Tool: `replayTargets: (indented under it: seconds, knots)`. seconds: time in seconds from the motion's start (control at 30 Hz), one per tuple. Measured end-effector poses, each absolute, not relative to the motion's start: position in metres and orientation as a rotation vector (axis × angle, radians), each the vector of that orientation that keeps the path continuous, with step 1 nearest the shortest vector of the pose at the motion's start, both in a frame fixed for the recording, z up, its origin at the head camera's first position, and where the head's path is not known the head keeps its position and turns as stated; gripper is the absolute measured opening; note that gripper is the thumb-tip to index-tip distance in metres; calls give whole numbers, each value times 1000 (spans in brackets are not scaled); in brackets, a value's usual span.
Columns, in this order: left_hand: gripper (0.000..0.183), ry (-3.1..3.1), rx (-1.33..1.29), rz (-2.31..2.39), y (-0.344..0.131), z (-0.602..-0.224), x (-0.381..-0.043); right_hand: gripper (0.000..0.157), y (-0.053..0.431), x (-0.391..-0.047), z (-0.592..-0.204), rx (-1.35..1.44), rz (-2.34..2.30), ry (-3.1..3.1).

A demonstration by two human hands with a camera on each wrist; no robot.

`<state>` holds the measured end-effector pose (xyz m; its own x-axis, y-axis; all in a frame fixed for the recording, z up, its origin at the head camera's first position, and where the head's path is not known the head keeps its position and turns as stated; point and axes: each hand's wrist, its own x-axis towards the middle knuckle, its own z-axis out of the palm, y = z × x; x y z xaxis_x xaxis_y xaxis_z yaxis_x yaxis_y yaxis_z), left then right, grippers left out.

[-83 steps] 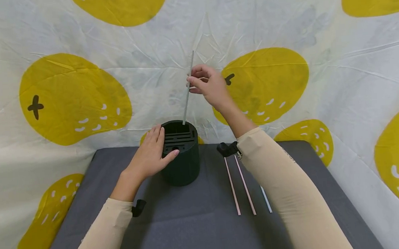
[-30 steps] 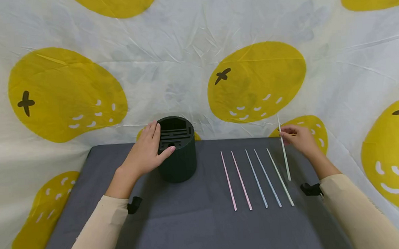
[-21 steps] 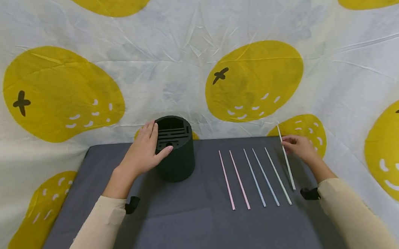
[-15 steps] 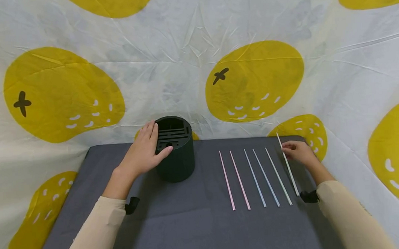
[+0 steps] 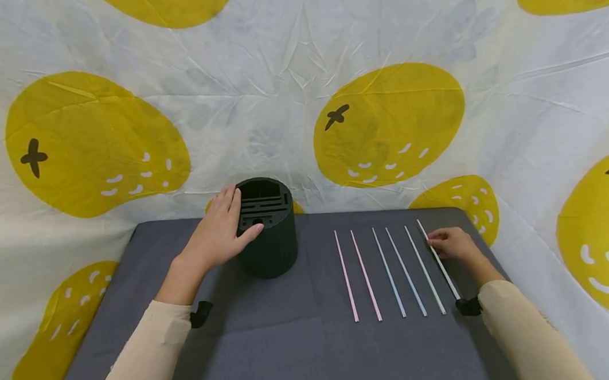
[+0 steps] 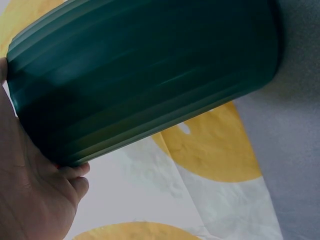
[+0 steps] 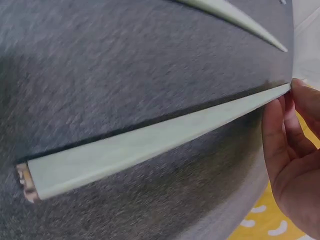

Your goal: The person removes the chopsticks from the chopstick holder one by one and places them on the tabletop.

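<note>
A dark green utensil holder (image 5: 268,250) with a slotted top stands upright at the back of the table. My left hand (image 5: 215,232) rests against its left side and rim, fingers straight and thumb spread along the front; the left wrist view shows the holder's ribbed wall (image 6: 140,75) beside the palm. My right hand (image 5: 453,244) pinches a pale green chopstick (image 5: 443,271) toward its far end. This chopstick lies on or just above the cloth, and the right wrist view shows its thick square end (image 7: 30,182) near the camera.
Left of the held chopstick lie another pale green chopstick (image 5: 425,270), two blue chopsticks (image 5: 390,274) and two pink chopsticks (image 5: 346,277), roughly parallel. Grey cloth covers the table (image 5: 303,356). A fruit-printed curtain (image 5: 259,123) hangs right behind its back edge.
My right hand has carried the pale green chopstick from above the holder to the right, then lowered and tilted it down beside the other chopsticks. My left hand has stayed on the holder.
</note>
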<state>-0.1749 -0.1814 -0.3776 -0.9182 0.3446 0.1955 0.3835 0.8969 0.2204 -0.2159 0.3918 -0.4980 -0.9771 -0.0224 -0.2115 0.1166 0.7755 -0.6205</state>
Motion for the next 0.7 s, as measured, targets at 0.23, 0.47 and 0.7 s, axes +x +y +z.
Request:
replayTargets:
  seconds: [0.23,0.47,0.7]
  knots:
    - [101,-2922,-556,-374,-180,-376,-176,32,396,-214,-506,126,-1013,2768]
    - [101,-2914,-565,-364,-180,-374,-175,29,397,-213,-511,170,-976,2819]
    - [101,-2908,-566,-360,-180,-377,-174,28,397,-211,-510,210,-966,2824]
